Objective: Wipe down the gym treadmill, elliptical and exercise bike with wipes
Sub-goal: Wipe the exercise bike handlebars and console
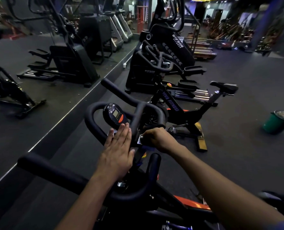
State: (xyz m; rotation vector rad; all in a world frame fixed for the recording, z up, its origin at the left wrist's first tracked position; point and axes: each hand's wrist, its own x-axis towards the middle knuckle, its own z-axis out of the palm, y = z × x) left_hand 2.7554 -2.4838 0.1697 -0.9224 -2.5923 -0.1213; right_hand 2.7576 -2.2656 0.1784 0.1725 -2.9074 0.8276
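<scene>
I stand over a black exercise bike whose looped handlebar (94, 128) fills the middle of the view, with a small oval console (115, 115) at its front. My left hand (118, 149) lies flat with straight fingers on the centre of the bar, just below the console. My right hand (156, 138) curls around something small and pale at the bar's stem; it may be a wipe, but I cannot make it out. A second black bike (176, 110) marked VIVA FITNESS stands just ahead, and a black elliptical (146, 70) stands behind it.
A wall mirror (38, 63) runs along the left and reflects the machines. A green bin (276, 122) with a lined rim stands on the dark floor at the right. More machines and racks fill the far background.
</scene>
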